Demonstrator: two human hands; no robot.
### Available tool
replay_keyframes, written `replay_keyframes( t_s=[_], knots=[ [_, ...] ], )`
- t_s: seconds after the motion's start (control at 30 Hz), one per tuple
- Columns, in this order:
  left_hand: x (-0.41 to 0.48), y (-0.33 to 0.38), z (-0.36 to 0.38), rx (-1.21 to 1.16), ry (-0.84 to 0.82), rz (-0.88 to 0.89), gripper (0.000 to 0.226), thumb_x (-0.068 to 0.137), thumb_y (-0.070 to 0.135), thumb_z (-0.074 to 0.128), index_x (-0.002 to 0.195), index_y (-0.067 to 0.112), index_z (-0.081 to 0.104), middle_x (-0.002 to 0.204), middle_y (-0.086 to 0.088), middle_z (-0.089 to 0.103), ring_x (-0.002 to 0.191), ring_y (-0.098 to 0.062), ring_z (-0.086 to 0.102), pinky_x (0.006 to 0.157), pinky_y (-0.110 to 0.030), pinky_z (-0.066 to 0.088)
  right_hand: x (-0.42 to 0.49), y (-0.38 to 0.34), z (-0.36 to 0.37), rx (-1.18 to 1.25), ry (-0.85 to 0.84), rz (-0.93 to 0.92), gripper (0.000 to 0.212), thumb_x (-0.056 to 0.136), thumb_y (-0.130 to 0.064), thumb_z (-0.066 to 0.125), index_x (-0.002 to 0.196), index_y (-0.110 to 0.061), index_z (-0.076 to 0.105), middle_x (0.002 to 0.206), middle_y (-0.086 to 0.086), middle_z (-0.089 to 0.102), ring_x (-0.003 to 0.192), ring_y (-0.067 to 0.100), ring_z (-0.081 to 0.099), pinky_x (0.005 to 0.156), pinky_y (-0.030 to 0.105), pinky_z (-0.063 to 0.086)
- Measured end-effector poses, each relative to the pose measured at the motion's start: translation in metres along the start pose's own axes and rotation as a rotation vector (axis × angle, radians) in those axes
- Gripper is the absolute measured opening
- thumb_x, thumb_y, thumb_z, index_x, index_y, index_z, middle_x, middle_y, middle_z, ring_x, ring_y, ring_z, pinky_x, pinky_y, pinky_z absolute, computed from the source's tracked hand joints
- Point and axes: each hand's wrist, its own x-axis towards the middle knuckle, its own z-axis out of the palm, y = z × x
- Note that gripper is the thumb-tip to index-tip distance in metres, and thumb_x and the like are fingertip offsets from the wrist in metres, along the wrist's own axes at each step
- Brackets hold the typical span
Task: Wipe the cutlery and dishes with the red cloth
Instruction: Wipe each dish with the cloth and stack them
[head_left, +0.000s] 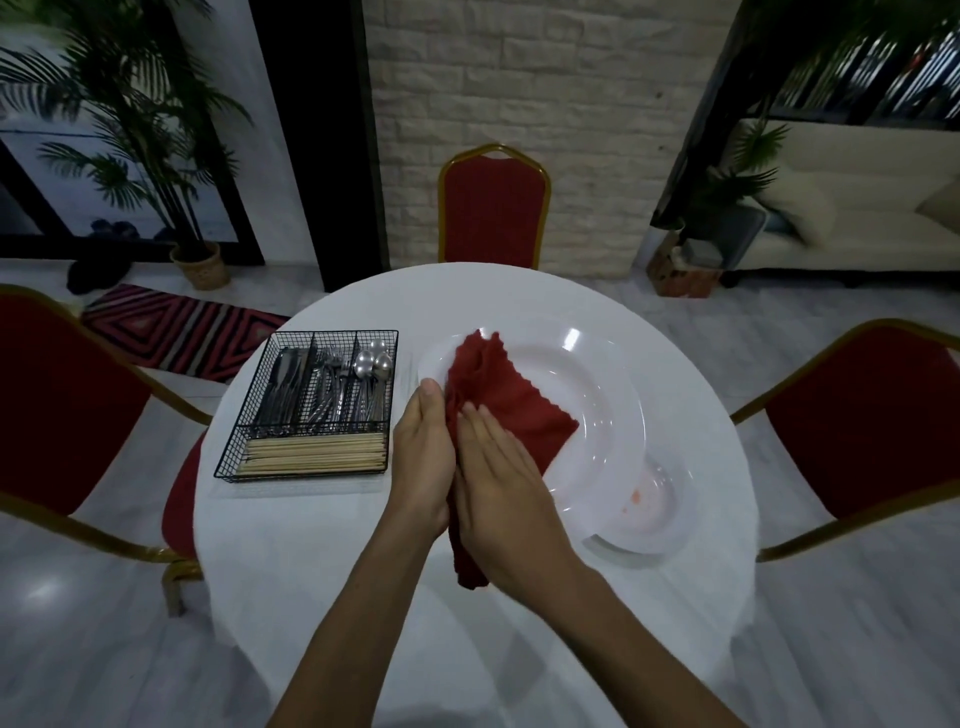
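I hold the red cloth (517, 402) sandwiched between my two palms above the near left rim of a large white plate (589, 371). My left hand (422, 457) stands edge-on with straight fingers against the cloth's left side. My right hand (501, 488) lies flat on the cloth's right side, fingers straight. The cloth's upper part spreads over the plate and its lower end hangs below my wrists. A smaller white plate (652, 501) with a reddish smear sits at the near right, partly under the big plate. Knives, forks and spoons (332, 384) stand in a black wire basket (236, 441).
The basket sits on the left of the round white table (311, 545) and also holds wooden chopsticks (314, 454) in its front section. Red chairs with gold frames stand at the left (62, 400), the far side (493, 208) and the right (862, 415).
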Motion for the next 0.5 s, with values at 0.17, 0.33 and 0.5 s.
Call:
replay_keyframes(
  t_s=[0.17,0.33,0.5],
  knots=[
    [-0.002,-0.008,0.000,0.054,-0.044,-0.009,0.054,0.105,0.053,0.038,0.150,0.024,0.047,0.146,0.018,0.048,0.135,0.000,0.043,0.121,-0.032,0.029,0.019,0.030,-0.009,-0.038,-0.016,0.075,0.072,0.100,-0.048,0.007,0.162,-0.014,0.022,0.170,0.002,0.015,0.158,0.016,0.007,0.126,0.033,0.007],
    [-0.004,-0.006,-0.001,0.079,0.013,-0.032,0.055,0.107,0.048,0.037,0.154,0.021,0.040,0.156,0.009,0.042,0.142,-0.007,0.038,0.123,-0.037,0.027,0.010,0.072,-0.013,-0.187,-0.006,0.216,0.071,0.100,-0.050,0.011,0.159,-0.016,0.031,0.168,0.000,0.025,0.157,0.018,0.017,0.125,0.045,0.014],
    [0.001,0.004,-0.012,0.054,0.075,-0.061,0.056,0.106,0.051,0.036,0.156,0.025,0.037,0.160,0.009,0.036,0.148,-0.014,0.031,0.118,-0.036,0.023,-0.030,0.068,-0.011,-0.344,0.101,0.196,0.051,0.094,-0.036,0.039,0.122,-0.011,0.073,0.131,0.006,0.070,0.125,0.029,0.062,0.105,0.048,0.042]
  ],
)
